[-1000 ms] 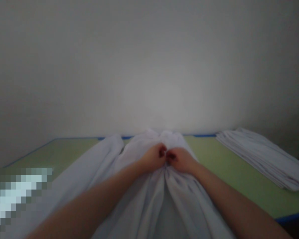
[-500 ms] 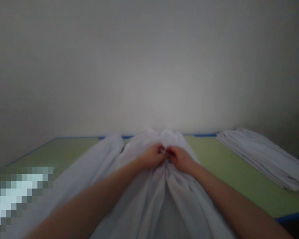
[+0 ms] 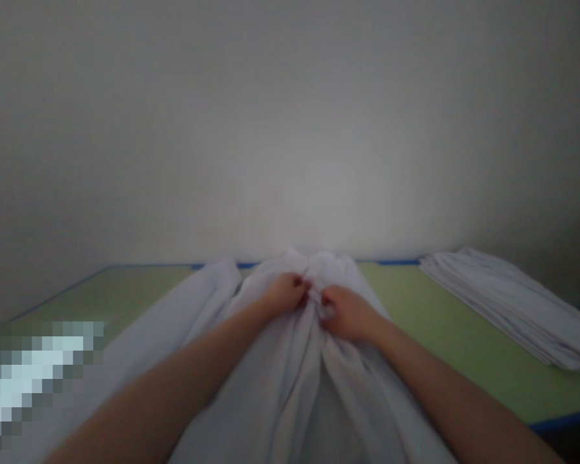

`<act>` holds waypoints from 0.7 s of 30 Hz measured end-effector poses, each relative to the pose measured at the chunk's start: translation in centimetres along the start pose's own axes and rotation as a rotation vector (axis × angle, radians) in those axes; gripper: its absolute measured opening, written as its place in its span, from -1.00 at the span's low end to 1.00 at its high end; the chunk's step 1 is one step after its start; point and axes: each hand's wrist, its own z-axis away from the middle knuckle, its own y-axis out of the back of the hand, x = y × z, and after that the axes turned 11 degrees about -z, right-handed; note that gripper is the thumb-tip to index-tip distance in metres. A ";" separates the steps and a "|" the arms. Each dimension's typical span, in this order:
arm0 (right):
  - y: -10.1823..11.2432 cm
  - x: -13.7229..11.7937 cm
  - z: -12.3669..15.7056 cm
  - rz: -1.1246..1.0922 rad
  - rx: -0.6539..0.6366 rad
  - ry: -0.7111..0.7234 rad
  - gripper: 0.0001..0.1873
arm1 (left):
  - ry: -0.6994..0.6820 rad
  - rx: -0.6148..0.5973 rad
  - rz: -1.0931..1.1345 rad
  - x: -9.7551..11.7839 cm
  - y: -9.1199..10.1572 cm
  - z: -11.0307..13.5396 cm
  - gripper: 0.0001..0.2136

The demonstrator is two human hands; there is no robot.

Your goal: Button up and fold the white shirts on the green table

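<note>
Left hand (image 3: 289, 292) and right hand (image 3: 345, 314) pinch the white cloth (image 3: 294, 386) — its long folds fan from the grip towards six o'clock.

pass: green table (image 3: 444, 322) between gathered cloth (image 3: 294, 361) and folded stack (image 3: 517, 309) | blocked: wall (image 3: 290, 129) behind

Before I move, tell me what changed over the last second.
The left hand shifted a little left and away from the wearer, opening a small gap from the right hand, which stayed nearly in place. Unchanged: both hands on the cloth, and the stack at right.
</note>
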 end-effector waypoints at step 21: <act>0.2 0.7 -0.4 0.088 0.031 -0.127 -0.71 | 0.001 -0.134 0.229 0.3 4.6 0.5 -0.66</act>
